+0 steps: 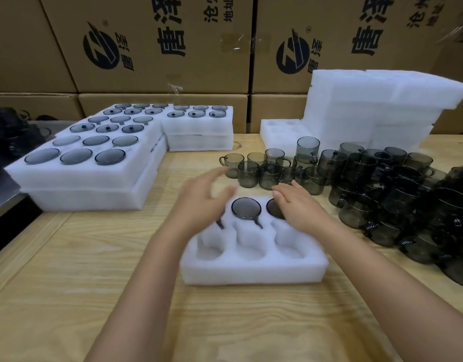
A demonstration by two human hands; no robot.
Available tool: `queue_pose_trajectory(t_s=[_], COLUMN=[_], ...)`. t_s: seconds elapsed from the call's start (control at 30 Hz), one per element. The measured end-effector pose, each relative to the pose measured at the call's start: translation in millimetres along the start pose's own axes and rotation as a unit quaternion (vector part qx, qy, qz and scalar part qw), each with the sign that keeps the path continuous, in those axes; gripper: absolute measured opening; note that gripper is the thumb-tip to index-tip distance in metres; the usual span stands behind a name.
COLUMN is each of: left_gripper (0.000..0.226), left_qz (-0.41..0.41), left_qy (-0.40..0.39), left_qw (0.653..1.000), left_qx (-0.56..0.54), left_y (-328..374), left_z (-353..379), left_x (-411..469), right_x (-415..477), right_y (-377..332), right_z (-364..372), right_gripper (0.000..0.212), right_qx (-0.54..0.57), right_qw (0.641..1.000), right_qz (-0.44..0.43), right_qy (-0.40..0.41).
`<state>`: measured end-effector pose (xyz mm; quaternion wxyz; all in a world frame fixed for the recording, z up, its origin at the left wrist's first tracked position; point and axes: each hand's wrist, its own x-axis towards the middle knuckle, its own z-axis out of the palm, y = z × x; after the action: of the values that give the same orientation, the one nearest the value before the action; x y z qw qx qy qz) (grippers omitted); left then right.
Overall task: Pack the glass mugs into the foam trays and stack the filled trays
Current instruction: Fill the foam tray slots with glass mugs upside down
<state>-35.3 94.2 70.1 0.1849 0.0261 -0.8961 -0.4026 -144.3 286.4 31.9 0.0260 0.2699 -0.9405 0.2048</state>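
Table: pale wood, carrying everything below.
Filled trays: stacked at the left and back left, dark glass showing in the top pockets.
Left hand: blurred, above the tray's far-left pocket; fingers spread and straight, gripping nothing. A mug handle shows from under it.
Tray: white foam, in the middle of the table near the person; near row of three pockets empty.
Middle mug: seated in the far-middle pocket, handle toward the person.
Right mug: in the far-right pocket, partly covered by the hand.
Right hand: resting over the right mug, fingers straight and together, gripping nothing.
Loose mugs: smoky glass, crowded on the table's right side, some stacked.
Empty trays: tall white pile behind the loose mugs.
Boxes: printed cardboard, walling the back.
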Motion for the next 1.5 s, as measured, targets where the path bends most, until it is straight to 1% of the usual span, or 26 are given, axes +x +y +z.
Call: queue_pose_trajectory(t_s=[0.03, 0.07, 0.13, 0.17, 0.2, 0.23, 0.27, 0.37, 0.43, 0.5, 0.57, 0.6, 0.67, 0.8, 0.87, 0.97, 1.0, 1.07, 1.1, 1.17, 1.2, 1.27, 1.3, 1.37, 1.43, 1.5], left_gripper=[0.034, 0.030, 0.029, 0.029, 0.028, 0.027, 0.027, 0.031, 0.035, 0.040, 0.041, 0.042, 0.043, 0.042, 0.041, 0.041, 0.040, 0.040, 0.040, 0.039, 0.039, 0.039, 0.039, 0.039, 0.038, 0.038], left_qz=[-0.040, -0.084, -0.170, -0.195, -0.205, -0.201, -0.186, -0.152, -0.153, -0.151, -0.154, -0.157, -0.159, -0.155, -0.149, -0.152, -0.151, -0.149, -0.147, -0.146, -0.147, -0.152, -0.154, -0.156, -0.159, -0.162], left_qy=[0.073, 0.124, 0.156, 0.153, 0.145, 0.134, 0.120, 0.093, 0.106, 0.123, 0.128, 0.130, 0.134, 0.135, 0.133, 0.133, 0.134, 0.135, 0.135, 0.136, 0.136, 0.136, 0.137, 0.140, 0.139, 0.139], left_qw=[0.991, 0.962, 0.874, 0.838, 0.820, 0.817, 0.824, 0.876, 0.876, 0.870, 0.872, 0.873, 0.874, 0.879, 0.881, 0.878, 0.879, 0.881, 0.883, 0.883, 0.881, 0.876, 0.874, 0.870, 0.867, 0.863], left_qx=[-0.106, -0.226, -0.429, -0.486, -0.514, -0.524, -0.521, -0.447, -0.444, -0.453, -0.447, -0.444, -0.439, -0.431, -0.428, -0.433, -0.432, -0.428, -0.425, -0.425, -0.429, -0.437, -0.440, -0.447, -0.452, -0.459], left_y=[-13, -25, -43, -49, -53, -56, -58, -61, -62, -63, -64, -64, -65, -65, -66, -67, -67, -67, -67, -67, -66, -66, -65, -65, -64, -63], left_z=[-7, -11, -6, -1, 4, 8, 10, 13, 14, 14, 15, 15, 15, 16, 17, 18, 18, 18, 18, 19, 19, 19, 19, 19, 18, 18], left_x=[-3, -7, -14, -16, -18, -19, -19, -14, -11, -9, -7, -6, -5, -3, -3, -3, -3, -3, -3, -3, -3, -3, -3, -4, -4, -5], right_x=[0, 0, -1, -1, -1, -2, -2, -3, -5, -6, 1, 8, 34, 87, 104, 118, 118, 116, 116, 116, 118, 123, 124, 121, 112, 99], right_y=[0, 0, -1, -1, -1, -2, -3, -4, -7, -10, -13, -13, -12, 1, 8, 13, 12, 7, 7, 9, 12, 15, 16, 14, 5, -8], right_z=[0, 0, -1, -2, -2, -2, -3, -5, -7, -8, -14, -19, -33, -59, -61, -58, -57, -57, -56, -56, -55, -54, -54, -56, -61, -65], right_gripper=[0.041, 0.042, 0.043, 0.043, 0.043, 0.043, 0.043, 0.042, 0.038, 0.032, 0.026, 0.024, 0.022, 0.023, 0.023, 0.035, 0.033, 0.022, 0.024, 0.033, 0.029, 0.018, 0.016, 0.022, 0.022, 0.016], right_qx=[0.003, 0.007, 0.012, 0.010, 0.007, 0.003, -0.004, -0.051, -0.077, -0.080, -0.045, -0.020, 0.006, 0.010, -0.030, -0.090, -0.118, -0.195, -0.239, -0.270, -0.253, -0.168, -0.126, -0.034, 0.018, 0.050], right_qw=[1.000, 1.000, 1.000, 0.999, 0.999, 0.999, 0.999, 0.998, 0.995, 0.985, 0.976, 0.975, 0.978, 0.982, 0.985, 0.982, 0.979, 0.963, 0.955, 0.946, 0.951, 0.966, 0.971, 0.973, 0.972, 0.970], right_qz=[0.000, 0.002, 0.013, 0.020, 0.026, 0.029, 0.031, 0.021, -0.008, -0.042, -0.040, -0.020, 0.033, 0.112, 0.140, 0.161, 0.168, 0.183, 0.175, 0.173, 0.175, 0.197, 0.200, 0.207, 0.173, 0.120], right_qy=[0.000, -0.004, -0.018, -0.022, -0.023, -0.021, -0.017, 0.010, 0.066, 0.149, 0.210, 0.221, 0.206, 0.155, 0.101, 0.044, 0.017, -0.023, -0.036, -0.049, -0.040, 0.012, 0.039, 0.100, 0.158, 0.207])
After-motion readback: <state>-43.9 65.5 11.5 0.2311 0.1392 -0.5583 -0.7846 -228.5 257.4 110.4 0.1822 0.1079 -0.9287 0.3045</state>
